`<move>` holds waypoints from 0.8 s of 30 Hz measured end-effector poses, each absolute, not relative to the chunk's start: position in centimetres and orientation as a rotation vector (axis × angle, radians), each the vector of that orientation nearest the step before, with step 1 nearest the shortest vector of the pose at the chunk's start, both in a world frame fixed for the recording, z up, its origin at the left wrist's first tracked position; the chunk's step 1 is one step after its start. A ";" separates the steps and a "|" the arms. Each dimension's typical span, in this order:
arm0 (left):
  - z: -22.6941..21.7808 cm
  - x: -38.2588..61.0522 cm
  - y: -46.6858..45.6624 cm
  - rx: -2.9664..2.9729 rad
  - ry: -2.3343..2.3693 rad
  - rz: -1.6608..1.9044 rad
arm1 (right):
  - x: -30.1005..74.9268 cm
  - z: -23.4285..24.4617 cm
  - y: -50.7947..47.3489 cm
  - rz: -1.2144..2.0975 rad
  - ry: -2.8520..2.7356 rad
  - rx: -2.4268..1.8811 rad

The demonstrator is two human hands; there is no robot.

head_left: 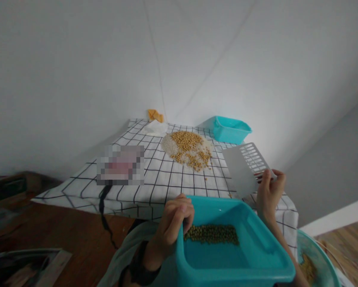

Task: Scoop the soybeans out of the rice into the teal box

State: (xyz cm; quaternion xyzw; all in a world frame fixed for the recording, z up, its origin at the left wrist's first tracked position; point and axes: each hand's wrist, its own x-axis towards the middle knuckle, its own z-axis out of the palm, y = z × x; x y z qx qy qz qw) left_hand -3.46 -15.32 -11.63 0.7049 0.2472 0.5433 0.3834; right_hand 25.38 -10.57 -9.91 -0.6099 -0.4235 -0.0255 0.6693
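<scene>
My left hand [176, 217] is closed over the left rim of a teal plastic bin [214, 261] at the table's near edge. A band of small dark green beans [211, 234] lies along the far side of the bin's floor. My right hand [270, 191] grips the right edge of a thin grey-white slotted plastic sheet [238, 167], held tilted above the table's right side. Its slots run along the upper right part. Beyond it, a heap of yellow beans [187, 140] lies on white grains [168, 144] spread over the tablecloth.
The table has a white checked cloth [157, 175]. Another teal bin [228, 129] stands at the back right, near the wall. A white cloth or bag [155, 128] and an orange cloth [155, 115] lie at the back left. A round tub [319, 259] sits low at right.
</scene>
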 end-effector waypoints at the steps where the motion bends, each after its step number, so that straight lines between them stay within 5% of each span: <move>1: -11.6 -3.4 -15.3 1.796 0.636 1.383 | 25.4 -10.0 -10.8 -0.021 -0.961 -1.349; 13: -11.2 -3.9 -15.1 1.811 0.580 1.343 | 31.0 -9.5 -14.0 0.665 -1.003 -1.411; 24: -11.7 -4.0 -15.1 1.775 0.585 1.362 | 30.6 -7.6 -12.4 0.754 -0.987 -1.444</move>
